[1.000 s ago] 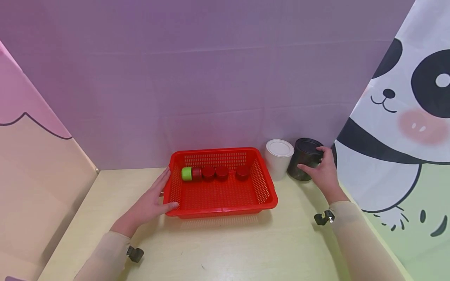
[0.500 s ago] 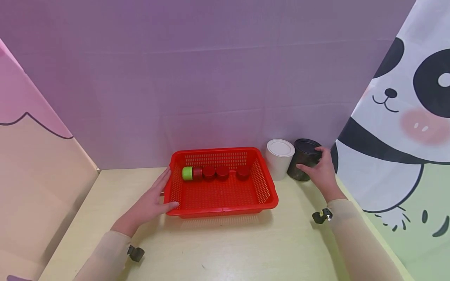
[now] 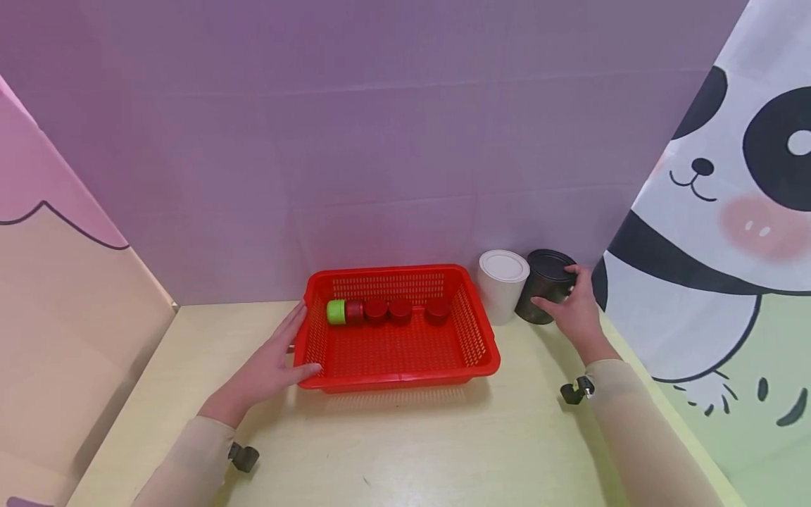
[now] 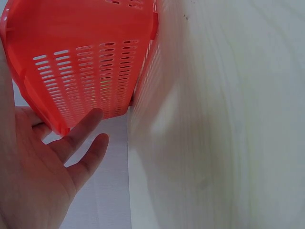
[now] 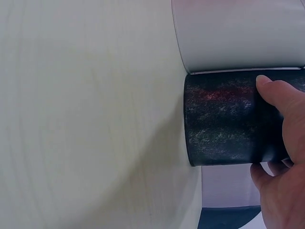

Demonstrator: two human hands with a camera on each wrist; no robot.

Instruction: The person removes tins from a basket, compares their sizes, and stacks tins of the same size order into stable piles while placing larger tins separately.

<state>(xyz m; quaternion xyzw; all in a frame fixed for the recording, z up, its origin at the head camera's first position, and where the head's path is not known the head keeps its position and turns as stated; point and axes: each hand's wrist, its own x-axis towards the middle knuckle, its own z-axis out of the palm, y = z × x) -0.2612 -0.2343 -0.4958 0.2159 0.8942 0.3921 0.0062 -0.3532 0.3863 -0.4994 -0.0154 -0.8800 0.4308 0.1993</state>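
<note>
A red plastic basket (image 3: 399,380) stands on the table, holding a small green-and-red piece (image 3: 337,312) and several dark red round pieces (image 3: 400,311) in a row. At its left end rests my left hand (image 3: 269,370), thumb over the front corner of the rim and fingers stretched along the outer wall. In the left wrist view, two of its fingers extend below the rim, against the slotted side. My right hand (image 3: 579,313) grips a black lidded canister (image 5: 224,119), thumb on one side and fingers on the other. Beside that canister is a white lidded canister (image 3: 503,289).
The pale wooden table (image 3: 380,451) runs back to a purple cloth backdrop (image 3: 393,141). On the right hangs a panda-printed cloth (image 3: 684,331), close to the right forearm. A pink and cream printed cloth (image 3: 57,338) borders the left side.
My right hand has shifted the black canister slightly left, up against the white one. The left hand and the basket have stayed in place.
</note>
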